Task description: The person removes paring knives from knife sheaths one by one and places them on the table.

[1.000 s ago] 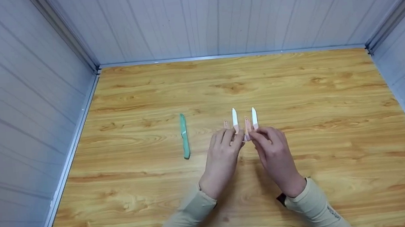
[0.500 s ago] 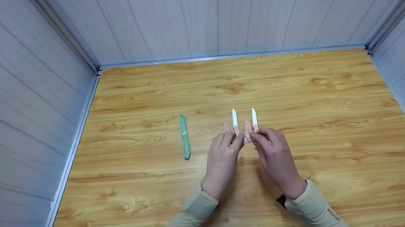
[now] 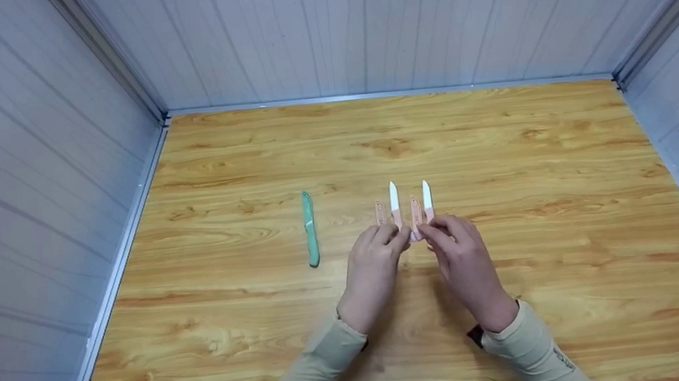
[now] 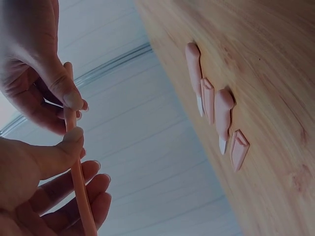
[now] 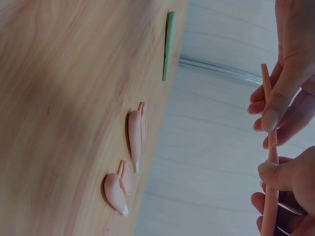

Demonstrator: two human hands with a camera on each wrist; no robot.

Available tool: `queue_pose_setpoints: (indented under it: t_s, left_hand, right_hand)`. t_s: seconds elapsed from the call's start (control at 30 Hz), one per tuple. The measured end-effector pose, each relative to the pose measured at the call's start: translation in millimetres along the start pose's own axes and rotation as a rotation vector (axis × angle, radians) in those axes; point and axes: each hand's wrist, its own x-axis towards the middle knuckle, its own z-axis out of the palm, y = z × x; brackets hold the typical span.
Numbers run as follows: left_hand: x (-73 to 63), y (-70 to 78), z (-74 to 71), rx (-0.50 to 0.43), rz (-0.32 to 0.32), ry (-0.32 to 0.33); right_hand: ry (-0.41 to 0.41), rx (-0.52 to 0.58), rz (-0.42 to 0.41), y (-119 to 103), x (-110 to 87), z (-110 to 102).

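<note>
My left hand [image 3: 373,269] pinches a pink sheath [image 5: 266,77] between thumb and fingers. Beside it, my right hand [image 3: 466,262] grips the pink handle of a small paring knife [image 5: 269,211]. In the right wrist view, handle and sheath meet end to end and no blade shows between them. Beyond the hands on the table lie two more pink knives, a left one [image 3: 394,197] and a right one [image 3: 427,195], white blades bare. Left of each is a pink sheath, one [image 3: 380,212] farther left and another [image 3: 415,211] between the knives. In the head view, the hands mostly hide the held knife.
A green knife [image 3: 310,231] in its green sheath lies left of the hands on the wooden table [image 3: 255,344]. Pale panel walls [image 3: 322,28] close in the table at the back and both sides.
Both hands have drawn very slightly toward the person, uncovering a bit more of the knives and sheaths on the table. Their hold looks the same.
</note>
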Motion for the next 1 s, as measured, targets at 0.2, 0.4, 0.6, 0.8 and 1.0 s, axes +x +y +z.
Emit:
queue_pose_setpoints:
  t_s: [0.2,0.4,0.6,0.8,1.0]
  left_hand:
    - [1.4,0.4,-2.0,-0.021,-0.003,0.016]
    - [2.5,0.9,-3.8,-0.021,-0.003,-0.001]
    - [0.7,1.1,-2.4,-0.027,0.006,-0.015]
    - [1.2,2.8,-2.4,-0.040,-0.010,-0.016]
    - [2.3,3.4,-2.6,-0.029,-0.015,-0.014]
  right_hand:
    - [-0.005,-0.010,-0.021,0.2,2.1,-3.6]
    - [0.001,-0.030,-0.054,1.1,3.8,-4.9]
    - [0.003,-0.040,-0.078,3.0,2.6,-5.7]
    - [-0.009,-0.036,-0.055,2.4,2.4,-8.3]
    - [-0.023,-0.039,-0.041,2.8,2.3,-10.5]
